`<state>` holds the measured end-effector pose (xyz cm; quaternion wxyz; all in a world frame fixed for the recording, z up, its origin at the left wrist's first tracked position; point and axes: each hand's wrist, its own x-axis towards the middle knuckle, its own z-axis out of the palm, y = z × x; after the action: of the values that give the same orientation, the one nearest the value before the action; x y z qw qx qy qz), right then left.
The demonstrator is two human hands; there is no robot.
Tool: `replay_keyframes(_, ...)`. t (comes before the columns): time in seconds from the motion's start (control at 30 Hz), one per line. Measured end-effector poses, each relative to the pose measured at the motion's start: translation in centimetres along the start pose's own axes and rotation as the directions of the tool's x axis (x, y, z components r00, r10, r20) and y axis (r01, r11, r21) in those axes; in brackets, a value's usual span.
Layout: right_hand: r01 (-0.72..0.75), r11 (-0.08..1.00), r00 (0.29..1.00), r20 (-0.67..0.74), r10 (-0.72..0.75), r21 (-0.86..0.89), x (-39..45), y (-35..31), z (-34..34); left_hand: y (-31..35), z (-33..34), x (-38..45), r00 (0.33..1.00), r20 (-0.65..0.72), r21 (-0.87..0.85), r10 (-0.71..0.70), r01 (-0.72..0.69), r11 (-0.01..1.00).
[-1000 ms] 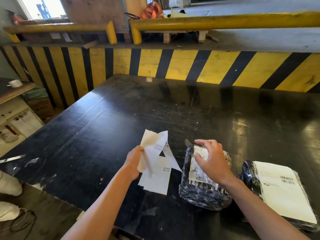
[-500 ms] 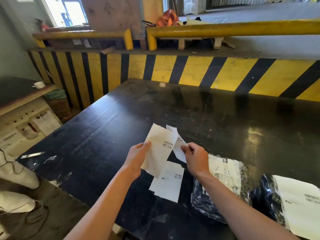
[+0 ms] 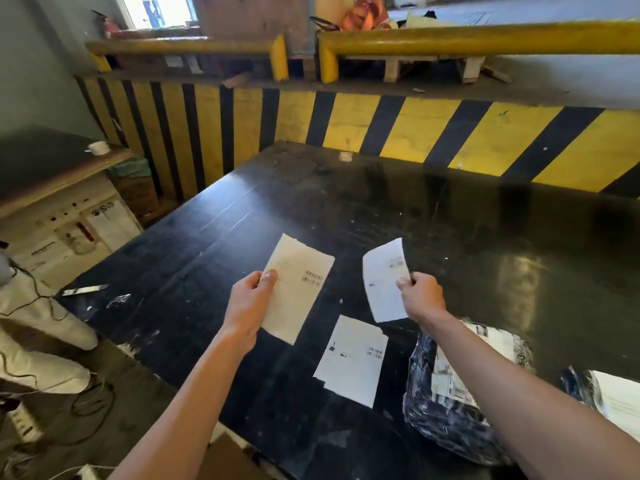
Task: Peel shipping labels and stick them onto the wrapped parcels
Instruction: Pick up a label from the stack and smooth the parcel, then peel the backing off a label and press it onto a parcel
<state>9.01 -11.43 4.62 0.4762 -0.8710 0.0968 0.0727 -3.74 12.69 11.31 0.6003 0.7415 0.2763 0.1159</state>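
Note:
My left hand (image 3: pixel 251 303) pinches a cream label sheet (image 3: pixel 298 288) with a barcode, held above the black table (image 3: pixel 346 216). Held apart from it to the right, a curled white label (image 3: pixel 383 280) is gripped by my right hand (image 3: pixel 423 296). Another white label sheet (image 3: pixel 352 360) lies flat on the table between my forearms. A parcel in dark plastic wrap (image 3: pixel 446 407) with a label on top sits under my right forearm. A second wrapped parcel (image 3: pixel 609 396) with a white label shows at the right edge.
A yellow and black striped barrier (image 3: pixel 398 129) runs behind the table, topped by yellow rails (image 3: pixel 485 41). A wooden side bench (image 3: pixel 52 168) with a tape roll (image 3: pixel 98 147) stands left. White sacks (image 3: pixel 41 317) and cables lie on the floor at left.
My right hand left the labelled parcel, took hold of the label in my left hand, and pulled it free to the right. The two sheets are now apart.

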Motion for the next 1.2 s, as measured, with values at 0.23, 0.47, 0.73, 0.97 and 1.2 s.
replay_keyframes(0.23, -0.333, 0.865, 0.942, 0.166, 0.291, 0.376, -3.6, 1.5, 7.4, -0.9, 3.7, 1.3, 1.000, 0.007, -0.027, 0.010, -0.009, 1.000)
replay_keyframes(0.47, -0.562, 0.753, 0.825, 0.170, 0.538, 0.343, -6.1, 5.5, 11.3, -2.9, 5.1, 1.7, 0.996, 0.056, -0.001, -0.070, 0.070, 0.998)
replay_keyframes(0.73, -0.438, 0.856, 0.895, 0.043, 0.445, 0.275, -6.7, 2.9, 9.3, -2.3, 6.6, 1.6, 0.993, 0.104, 0.019, -0.060, 0.058, 0.998)
replay_keyframes(0.97, -0.231, 0.576, 0.973, 0.185, 0.139, 0.784, -7.1, -3.6, -0.6, 0.3, 7.9, 0.9, 0.975, 0.218, 0.078, 0.050, -0.068, 0.995)
replay_keyframes(1.2, -0.182, 0.729, 0.951, 0.307, -0.041, 0.660, -8.3, -1.2, -7.8, 2.0, 10.2, -1.4, 0.892, 0.412, 0.122, 0.184, -0.254, 0.960)
